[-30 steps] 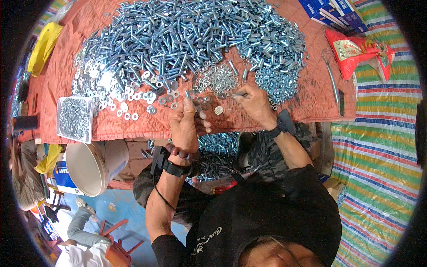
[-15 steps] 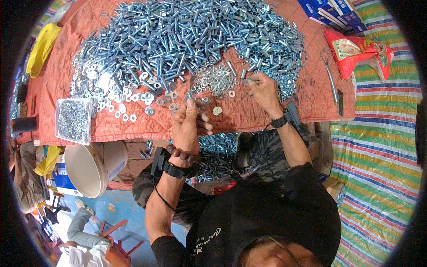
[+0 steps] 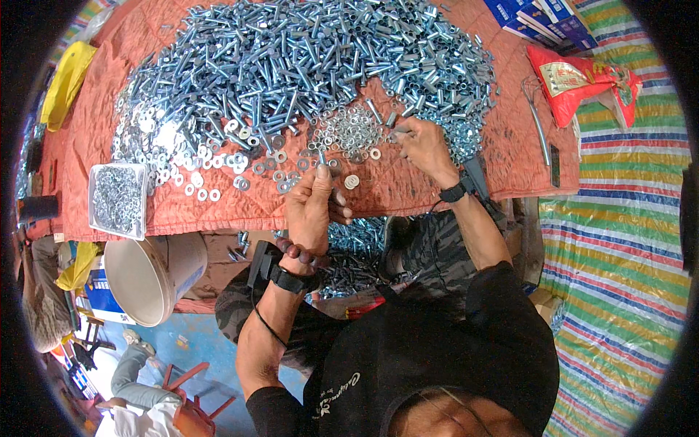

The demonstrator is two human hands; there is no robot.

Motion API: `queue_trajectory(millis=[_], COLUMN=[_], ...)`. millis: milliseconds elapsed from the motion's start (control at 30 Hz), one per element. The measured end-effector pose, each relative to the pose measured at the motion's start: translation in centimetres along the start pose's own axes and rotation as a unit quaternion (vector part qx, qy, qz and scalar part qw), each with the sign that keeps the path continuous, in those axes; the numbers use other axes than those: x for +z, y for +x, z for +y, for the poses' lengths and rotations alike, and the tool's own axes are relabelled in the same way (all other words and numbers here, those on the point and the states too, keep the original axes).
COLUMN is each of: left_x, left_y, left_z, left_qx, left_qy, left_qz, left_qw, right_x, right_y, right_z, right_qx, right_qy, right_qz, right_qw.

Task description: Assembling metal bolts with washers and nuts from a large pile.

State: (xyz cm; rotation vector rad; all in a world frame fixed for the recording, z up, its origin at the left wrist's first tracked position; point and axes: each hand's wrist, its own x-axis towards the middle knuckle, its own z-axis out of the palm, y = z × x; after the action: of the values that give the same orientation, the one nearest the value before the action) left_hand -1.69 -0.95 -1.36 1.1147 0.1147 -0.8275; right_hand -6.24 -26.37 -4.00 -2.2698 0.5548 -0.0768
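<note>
My left hand [image 3: 309, 202] is closed near the table's front edge, pinching a bolt [image 3: 322, 156] whose end sticks up past the thumb. Flat washers [image 3: 280, 176] lie just left of and beyond it, and a small washer stack [image 3: 352, 181] sits to its right. At the right edge of a heap of small ring washers [image 3: 348, 131], my right hand [image 3: 428, 151] has thumb and forefinger brought together. What they hold, if anything, is too small to make out. A short metal sleeve [image 3: 391, 119] lies just beyond those fingertips.
A large pile of bolts and sleeves [image 3: 291, 58] covers the far table. A clear tub of small rings [image 3: 119, 231] stands front left, above a white bucket [image 3: 135, 284]. At right are a red bag [image 3: 564, 84] and blue boxes [image 3: 539, 25]. Another person [image 3: 145, 397] sits lower left.
My left hand has shifted slightly right, and more of the bolt shows above its thumb. My right hand stays at the ring heap, its fingertips slightly lower and further left.
</note>
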Motion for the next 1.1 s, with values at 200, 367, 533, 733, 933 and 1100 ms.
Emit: queue_trajectory(millis=[200,367,533,733,933,1100], left_x=[0.4,0.7,0.8,1.3,1.7,1.7], left_y=[0.2,0.1,0.2,0.0,-0.1,-0.4], left_z=[-0.9,-1.4,-1.7,-1.4,-1.7,-1.5], left_qx=[0.005,0.033,0.051,0.060,0.233,0.233], left_qy=[0.023,0.089,0.111,0.160,0.351,0.406], left_qz=[0.000,-0.007,-0.019,-0.020,0.034,0.033], left_qw=[1.000,0.996,0.992,0.985,0.906,0.883], right_x=[0.3,0.8,0.5,-0.8,0.7,1.5], right_y=[-0.5,-0.8,-0.7,-2.0,-2.8,-3.5], right_z=[-0.8,-0.7,-0.6,-2.6,-6.1,-6.2], right_qx=[0.026,-0.104,-0.111,0.062,0.027,0.047], right_qy=[0.023,-0.057,-0.048,0.345,0.498,0.494], right_qz=[-0.004,0.049,0.031,-0.099,-0.202,-0.214], right_qw=[0.999,0.992,0.992,0.931,0.843,0.842])
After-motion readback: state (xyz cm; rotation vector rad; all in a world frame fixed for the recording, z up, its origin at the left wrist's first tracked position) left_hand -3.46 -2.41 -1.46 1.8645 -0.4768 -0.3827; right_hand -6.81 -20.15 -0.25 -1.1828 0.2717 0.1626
